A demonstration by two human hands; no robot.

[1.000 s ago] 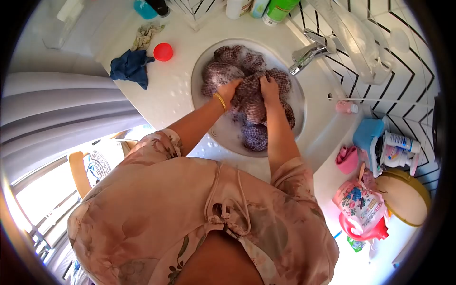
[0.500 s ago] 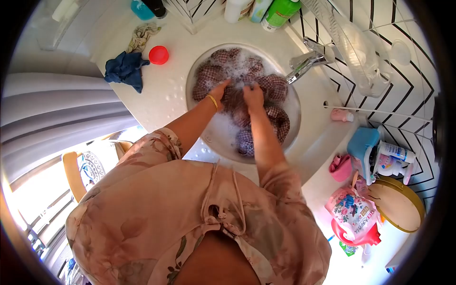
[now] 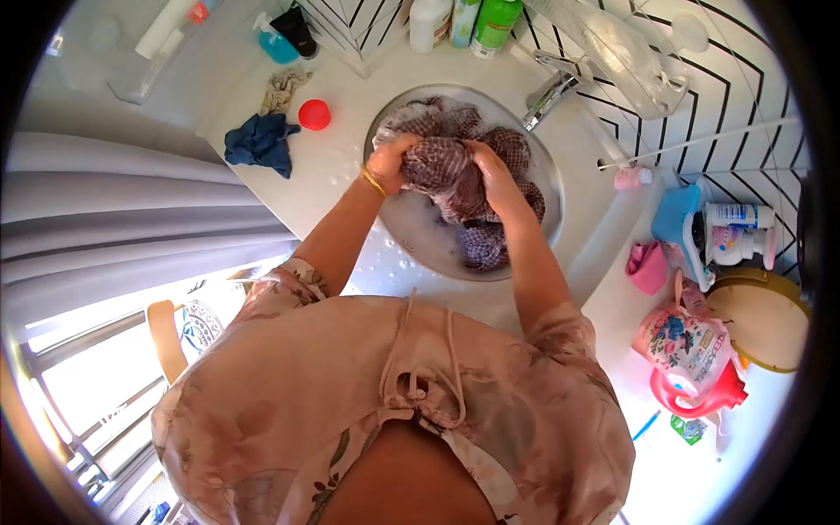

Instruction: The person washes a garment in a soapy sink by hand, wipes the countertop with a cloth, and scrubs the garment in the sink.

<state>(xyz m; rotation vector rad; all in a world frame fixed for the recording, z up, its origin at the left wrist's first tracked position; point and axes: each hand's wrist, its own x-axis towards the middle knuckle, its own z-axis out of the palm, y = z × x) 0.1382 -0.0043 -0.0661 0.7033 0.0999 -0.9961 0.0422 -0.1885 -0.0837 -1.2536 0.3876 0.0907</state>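
A wet, dark checked cloth (image 3: 446, 179) lies bunched in a round sink (image 3: 398, 232) of sudsy water, with part of it raised between my hands. My left hand (image 3: 390, 164), with a yellow bangle at the wrist, grips the left side of that bunch. On its right side, my right hand (image 3: 495, 179) is wrapped against the cloth, some of its fingers hidden behind the fabric. More of the cloth sits in the water behind and to the right, with foam around it. A chrome faucet (image 3: 549, 101) stands at the sink's upper right edge.
On the counter (image 3: 337, 166) at left are a red cap (image 3: 314, 115), a blue cloth (image 3: 262, 143) and a pale rag (image 3: 282, 90). Bottles (image 3: 496, 24) line the back. At right stand a blue container (image 3: 678, 214), a pink pouch (image 3: 684, 343) and a round yellow-rimmed tub (image 3: 761, 319).
Both hands have come up from the foamy water and moved apart, with a thick bunch of the cloth now between them. The camera view has shifted slightly.
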